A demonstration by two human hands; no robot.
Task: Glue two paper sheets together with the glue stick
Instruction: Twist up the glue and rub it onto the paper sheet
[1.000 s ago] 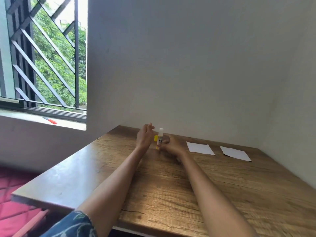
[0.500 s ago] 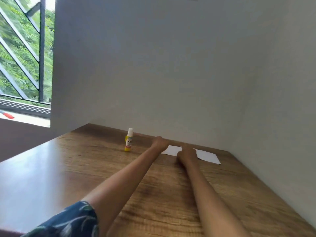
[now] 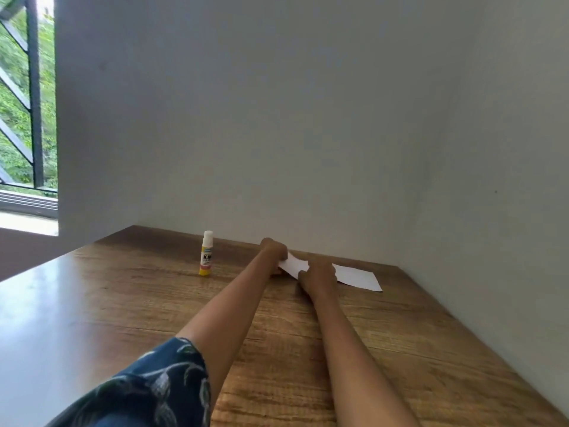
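Note:
A yellow glue stick with a white cap stands upright on the wooden table, near the back wall. To its right a white paper sheet is lifted at its left edge, held between my left hand and my right hand. Both hands grip this sheet, one at each side. A second white sheet lies flat on the table just right of my right hand.
Grey walls close the table at the back and on the right. A window with a dark metal grille is at the far left. The table's left edge drops to the floor.
One second ago both hands were at the glue stick. They let it stand, moved right to the nearer sheet and lifted its left edge. The view has swung to the right.

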